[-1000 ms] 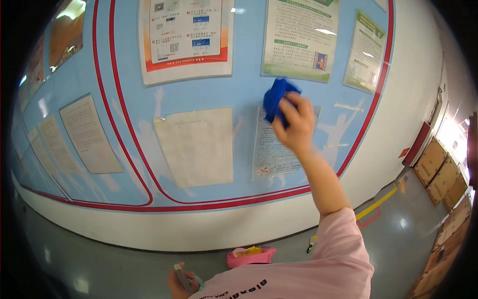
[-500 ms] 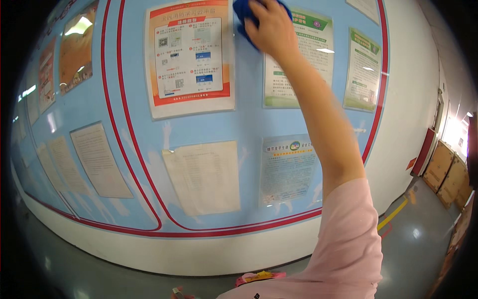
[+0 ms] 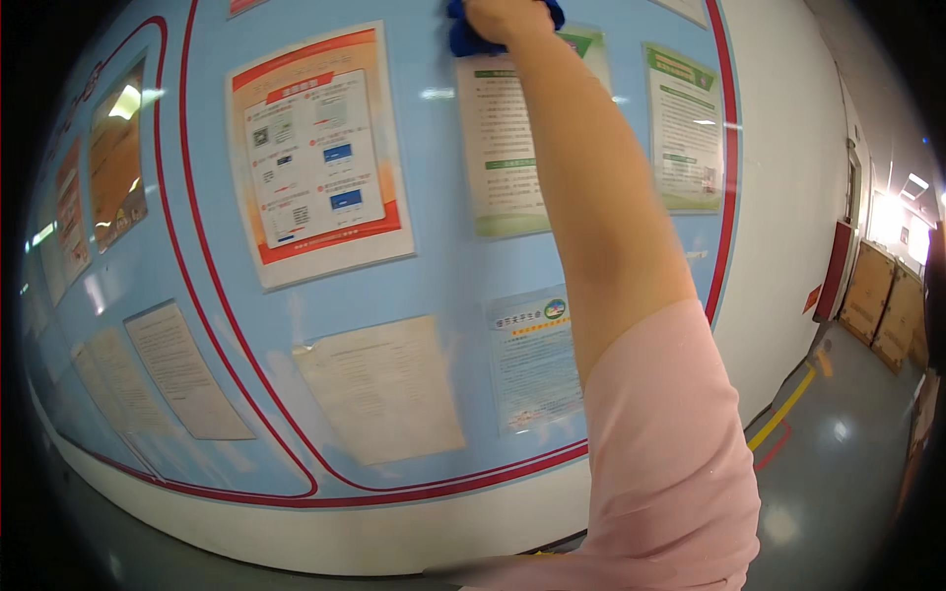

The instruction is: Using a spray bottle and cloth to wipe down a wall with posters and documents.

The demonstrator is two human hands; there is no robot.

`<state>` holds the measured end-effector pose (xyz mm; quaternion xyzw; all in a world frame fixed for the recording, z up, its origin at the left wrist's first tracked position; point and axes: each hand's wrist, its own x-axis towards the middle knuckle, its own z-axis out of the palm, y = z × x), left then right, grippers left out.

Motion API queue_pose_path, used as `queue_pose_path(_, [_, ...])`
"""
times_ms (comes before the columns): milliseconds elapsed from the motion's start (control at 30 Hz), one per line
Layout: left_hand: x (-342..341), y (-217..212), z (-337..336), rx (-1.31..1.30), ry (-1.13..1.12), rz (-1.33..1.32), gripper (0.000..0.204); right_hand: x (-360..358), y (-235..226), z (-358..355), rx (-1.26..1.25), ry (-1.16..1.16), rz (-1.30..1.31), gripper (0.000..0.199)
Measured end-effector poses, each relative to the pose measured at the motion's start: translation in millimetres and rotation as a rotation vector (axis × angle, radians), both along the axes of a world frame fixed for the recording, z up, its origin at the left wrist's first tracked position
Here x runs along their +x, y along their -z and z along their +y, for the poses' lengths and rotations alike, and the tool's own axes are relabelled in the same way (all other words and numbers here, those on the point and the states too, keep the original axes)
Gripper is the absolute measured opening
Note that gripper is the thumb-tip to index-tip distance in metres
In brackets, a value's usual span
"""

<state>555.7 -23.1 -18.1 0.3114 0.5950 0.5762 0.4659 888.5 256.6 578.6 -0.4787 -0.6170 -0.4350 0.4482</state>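
High at the top edge, my right hand (image 3: 507,18) is closed around a blue cloth (image 3: 470,41) and presses it against the light blue wall board (image 3: 448,266). The cloth overlaps the top of a green-and-white poster (image 3: 503,187). My right arm, in a pink sleeve (image 3: 665,424), reaches up across the board and hides part of that poster. To the left of the cloth is an orange-bordered poster (image 3: 394,212). My left hand is out of view.
Lower on the board are a cream paper sheet (image 3: 384,394) and a pale blue notice (image 3: 532,369). Another green-edged poster (image 3: 685,138) hangs to the right. Brown crates (image 3: 872,295) stand far right on the grey floor (image 3: 838,463), near a yellow line (image 3: 783,409).
My view has shifted, so the posters sit further left, the lower ones lower. My right hand still holds the cloth at the top. My left hand, partly visible at the bottom before, has left the picture.
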Motion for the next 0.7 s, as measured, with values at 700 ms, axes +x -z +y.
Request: queue_pose_path(700, [76, -11, 1, 0.227, -0.226, 0.058, 0.018, -49, -12, 20, 0.061, -0.170, 0.004, 0.053])
